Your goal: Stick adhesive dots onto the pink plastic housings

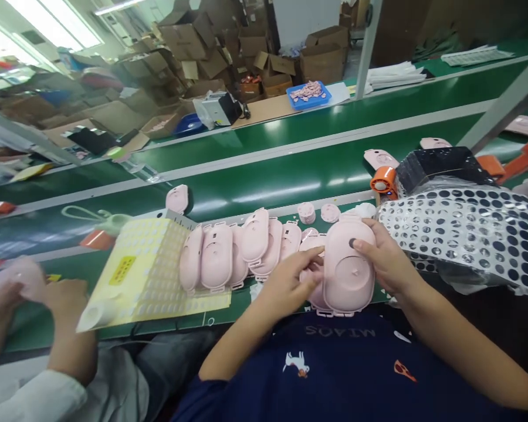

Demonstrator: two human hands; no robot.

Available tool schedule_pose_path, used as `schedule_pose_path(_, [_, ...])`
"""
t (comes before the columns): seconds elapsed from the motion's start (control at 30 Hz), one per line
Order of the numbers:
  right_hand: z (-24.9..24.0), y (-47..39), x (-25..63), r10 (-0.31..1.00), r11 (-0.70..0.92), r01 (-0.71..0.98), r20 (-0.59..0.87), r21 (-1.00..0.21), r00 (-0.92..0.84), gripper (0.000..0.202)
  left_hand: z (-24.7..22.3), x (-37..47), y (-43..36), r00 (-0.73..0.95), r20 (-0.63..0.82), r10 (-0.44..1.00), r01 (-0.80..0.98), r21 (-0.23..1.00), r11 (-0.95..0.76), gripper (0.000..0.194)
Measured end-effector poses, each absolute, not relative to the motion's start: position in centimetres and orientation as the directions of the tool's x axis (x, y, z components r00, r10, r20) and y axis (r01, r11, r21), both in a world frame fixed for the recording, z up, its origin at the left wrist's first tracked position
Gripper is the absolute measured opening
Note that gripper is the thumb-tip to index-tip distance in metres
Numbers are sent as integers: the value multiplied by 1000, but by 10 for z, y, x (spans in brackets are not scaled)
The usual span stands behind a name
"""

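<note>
My right hand grips a pink plastic lid by its right edge. The thumb lies on a small black round spot near the lid's top, and the other fingers are hidden behind it. At the lid's left edge is my left hand, its fingers loosely bent and apart; whether the fingertips touch the lid is unclear. Partly covered by the held lid, another pink lid lies beneath. Left of my hands, several overlapping pink lids lean in a row on the green bench.
Yellow sticker sheets lie left, beside a co-worker's hands holding a pink part. Right are a sheet of black dots and an orange fan. Pink discs sit behind the lids. A green conveyor runs beyond.
</note>
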State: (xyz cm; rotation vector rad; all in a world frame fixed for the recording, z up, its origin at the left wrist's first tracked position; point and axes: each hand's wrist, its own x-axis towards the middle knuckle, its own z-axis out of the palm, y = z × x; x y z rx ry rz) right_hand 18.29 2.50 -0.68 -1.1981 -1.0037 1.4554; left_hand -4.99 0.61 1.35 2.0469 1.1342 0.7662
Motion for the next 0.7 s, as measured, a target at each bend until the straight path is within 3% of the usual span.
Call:
schedule_pose_path(0.07, [-31, 31, 182, 978, -209, -79, -211, -975, 9, 57, 12, -76, 25, 193, 115, 974, 710, 669, -220, 41])
schedule_pose_path(0.17, [-62, 38, 176, 988, -139, 121, -129, -983, 86, 53, 5, -114, 54, -243, 75, 967, 915, 350, 203, 50])
schedule_pose_path(0.27, [-75, 37, 168, 987, -62, 247, -22, -967, 161, 56, -6, -133, 75, -303, -69, 950, 941, 136, 310, 58])
schedule_pose_path(0.37, [-76, 31, 160, 989, 44, 405, 97, -913, 111, 51, -15, -132, 85, -261, -147, 954, 952, 127, 280, 58])
schedule_pose_path(0.5, [-77, 26, 153, 992, 107, 485, 129, -868, 14, 44, -22, -130, 90, -229, -139, 963, 951, 177, 252, 55])
schedule_pose_path(0.63, [-80, 29, 164, 985, 173, 543, 156, -822, -78, 46, -35, -144, 91, -106, 29, 994, 941, 325, 91, 51])
schedule_pose_path(0.7, [-80, 28, 173, 978, 210, 565, 184, -798, -103, 42, -42, -153, 92, -110, 168, 980, 906, 422, 29, 62])
